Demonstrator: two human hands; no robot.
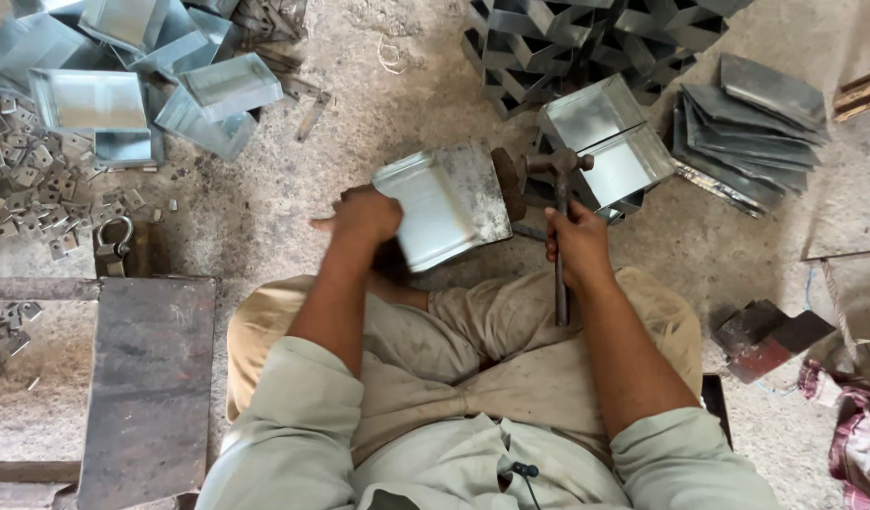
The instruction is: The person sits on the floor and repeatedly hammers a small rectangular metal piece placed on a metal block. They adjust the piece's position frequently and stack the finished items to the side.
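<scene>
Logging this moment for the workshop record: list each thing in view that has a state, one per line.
Left hand: gripping the sheet-metal box.
Sheet-metal box: tilted, held above the lap.
Right hand: closed around the hammer handle.
Hammer: upright, head beside the box.
Finished boxes: lying loose, open sides showing.
Flat metal sheets: stacked, fanned.
Padlock: shackle closed.

Pale grey-green shirt with sleeves rolled above the elbows, loose beige trousers with dusty marks, 2 bare forearms, left hand [364,217], right hand [577,247], small black clip microphone with cable at chest
</scene>
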